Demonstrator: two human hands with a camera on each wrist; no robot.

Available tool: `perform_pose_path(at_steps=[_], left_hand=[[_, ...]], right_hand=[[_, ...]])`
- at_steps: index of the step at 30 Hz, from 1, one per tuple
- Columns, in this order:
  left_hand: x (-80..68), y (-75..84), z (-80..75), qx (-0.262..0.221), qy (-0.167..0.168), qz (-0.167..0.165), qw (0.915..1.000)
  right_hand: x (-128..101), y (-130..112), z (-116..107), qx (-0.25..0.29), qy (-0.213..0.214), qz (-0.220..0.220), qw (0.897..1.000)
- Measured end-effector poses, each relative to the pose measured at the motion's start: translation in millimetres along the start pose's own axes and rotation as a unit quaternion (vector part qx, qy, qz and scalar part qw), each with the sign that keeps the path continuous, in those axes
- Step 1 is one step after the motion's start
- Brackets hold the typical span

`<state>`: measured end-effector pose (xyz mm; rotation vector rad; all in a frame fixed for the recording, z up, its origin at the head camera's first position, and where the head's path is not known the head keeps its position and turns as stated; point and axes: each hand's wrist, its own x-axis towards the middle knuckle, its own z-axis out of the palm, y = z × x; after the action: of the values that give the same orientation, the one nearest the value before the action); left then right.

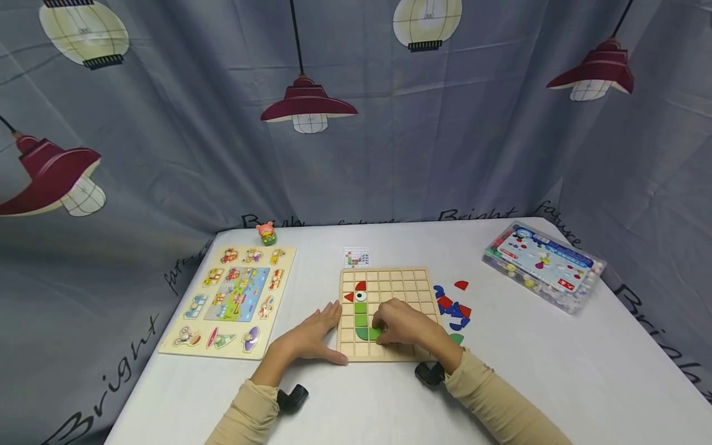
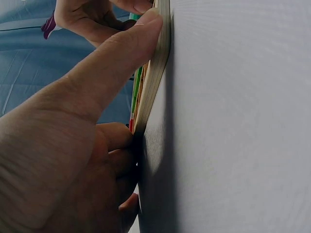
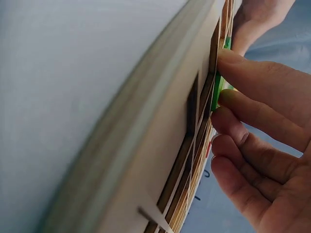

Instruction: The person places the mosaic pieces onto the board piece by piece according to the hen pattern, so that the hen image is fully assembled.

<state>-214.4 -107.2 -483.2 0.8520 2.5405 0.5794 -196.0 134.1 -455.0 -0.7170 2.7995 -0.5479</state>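
A wooden grid board (image 1: 400, 284) lies on the table. Its left columns carry a red triangle (image 1: 349, 297), a red rounded piece (image 1: 361, 285), a white eye tile (image 1: 360, 296), a column of green squares (image 1: 361, 314) and a darker green rounded piece (image 1: 362, 334). My right hand (image 1: 406, 324) pinches a green tile (image 3: 217, 90) down at the grid, right of that rounded piece. Against the board's left edge rests my left hand (image 1: 314, 334), fingers extended, with the thumb (image 2: 138, 41) at the near corner. The right hand partly covers the tile in the head view.
Loose blue and red pieces (image 1: 453, 309) lie right of the board, with a green one (image 1: 457, 338) nearer. A pattern card (image 1: 356, 257) sits behind it. Leftward is a picture puzzle (image 1: 228, 303) with a small figurine (image 1: 266, 233) beyond; a clear plastic box (image 1: 542, 266) stands far right.
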Motion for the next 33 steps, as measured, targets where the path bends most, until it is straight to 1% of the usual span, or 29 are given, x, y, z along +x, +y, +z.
perform_pose_path(at_steps=[5,10,13,17,22,24,29,33], left_hand=[[0.9,0.2,0.1,0.001,0.002,0.003,1.0000],[-0.3,1.7,0.0,-0.002,0.000,-0.001,1.0000],[0.1,2.0,0.2,0.002,0.000,-0.004,1.0000],[0.2,2.1,-0.1,0.001,-0.001,-0.007,1.0000],[-0.8,2.0,-0.3,0.002,0.001,-0.007,1.0000],[-1.0,1.8,-0.1,0.002,0.001,-0.006,1.0000],[-1.1,1.6,-0.1,0.000,0.001,-0.007,1.0000],[-0.8,2.0,-0.4,-0.002,0.001,-0.009,1.0000]], right_hand=[[0,1,1,-0.004,0.001,-0.001,1.000],[-1,2,0,-0.001,0.000,0.002,1.000],[-3,4,-1,0.010,0.003,0.014,1.000],[-11,11,-7,0.040,0.023,0.032,0.998],[-30,30,-17,0.078,0.045,0.043,0.995],[-39,41,-20,0.087,0.054,0.036,0.994],[-64,70,-28,0.100,0.067,0.023,0.993],[-84,85,-34,0.102,0.068,0.034,0.992]])
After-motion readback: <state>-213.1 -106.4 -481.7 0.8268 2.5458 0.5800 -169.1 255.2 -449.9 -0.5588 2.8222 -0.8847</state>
